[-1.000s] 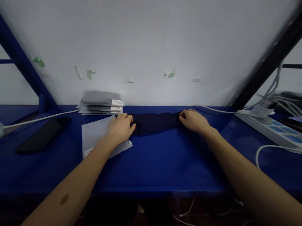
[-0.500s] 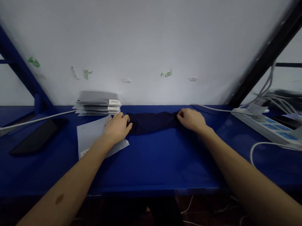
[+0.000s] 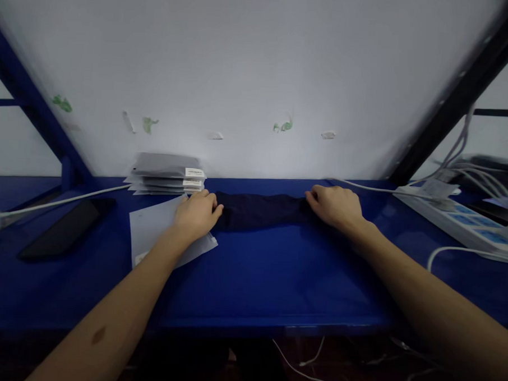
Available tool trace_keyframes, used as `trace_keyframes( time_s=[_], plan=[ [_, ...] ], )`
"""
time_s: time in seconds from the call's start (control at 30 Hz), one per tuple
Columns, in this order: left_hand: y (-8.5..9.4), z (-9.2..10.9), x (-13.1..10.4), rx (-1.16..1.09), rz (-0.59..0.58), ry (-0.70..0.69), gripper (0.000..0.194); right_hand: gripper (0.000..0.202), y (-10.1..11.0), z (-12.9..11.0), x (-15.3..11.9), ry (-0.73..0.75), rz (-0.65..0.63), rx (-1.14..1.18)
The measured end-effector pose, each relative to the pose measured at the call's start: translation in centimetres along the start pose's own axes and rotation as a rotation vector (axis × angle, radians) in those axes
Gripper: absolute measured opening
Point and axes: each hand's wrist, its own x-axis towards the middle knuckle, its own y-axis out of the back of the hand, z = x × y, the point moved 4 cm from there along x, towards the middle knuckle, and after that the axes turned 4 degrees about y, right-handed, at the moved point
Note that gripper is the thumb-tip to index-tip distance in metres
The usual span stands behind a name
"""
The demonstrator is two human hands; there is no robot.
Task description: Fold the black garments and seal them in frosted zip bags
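A dark folded cloth (image 3: 261, 211) lies stretched sideways across the blue table. At its left end, my left hand (image 3: 197, 213) has curled fingers closed on the fabric. The other end is pinched in my right hand (image 3: 334, 205), with its fingertips bent down over the edge. Under my left hand and wrist is a flat pale plastic bag (image 3: 151, 225) with a small label, partly covered by my forearm. The exact grip of the fingers on both ends is partly hidden.
Behind my left hand, several packed plastic bags (image 3: 164, 167) with labels are stacked against the wall. A black phone (image 3: 69, 230) lies at the left by a white cable. On the right are a power strip (image 3: 450, 216) and tangled cables (image 3: 462, 149).
My right hand has shifted a little to the right and slightly nearer, and the cloth now spans a bit wider. My left hand stays almost in place.
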Motion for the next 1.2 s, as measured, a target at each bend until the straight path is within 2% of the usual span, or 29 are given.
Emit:
trace_keyframes(
  time_s=[0.17, 0.3, 0.37, 0.57, 0.67, 0.83, 1.0, 1.2],
  plan=[
    [0.6, 0.0, 0.1, 0.044, 0.006, 0.057, 0.030, 0.039, 0.1, 0.6, -0.1, -0.024, 0.061, 0.148],
    [0.5, -0.1, 0.1, 0.066, 0.005, 0.069, 0.023, 0.031, 0.1, 0.6, -0.3, 0.027, 0.116, 0.231],
    [0.2, 0.0, 0.1, 0.077, -0.001, 0.052, 0.026, 0.030, 0.1, 0.6, -0.3, 0.070, 0.131, 0.250],
    [-0.5, -0.4, 0.4, 0.104, -0.017, 0.013, 0.034, 0.037, -1.5, 0.9, 0.0, 0.204, -0.042, 0.212],
    [-0.7, -0.9, 0.7, 0.107, -0.026, 0.016, 0.033, 0.041, -1.9, 0.9, 0.2, 0.191, -0.065, 0.156],
    [-0.6, -1.2, 1.0, 0.142, 0.012, -0.008, 0.029, 0.042, -2.1, 0.8, 0.4, 0.136, -0.023, 0.093],
    [-0.2, -1.0, 1.1, 0.159, 0.011, -0.022, 0.027, 0.038, -2.1, 1.1, 0.5, 0.078, 0.024, 0.115],
    [0.0, -1.0, 1.0, 0.095, 0.062, -0.013, 0.019, 0.030, -1.9, 1.5, 0.4, 0.046, 0.069, 0.177]
  ],
)
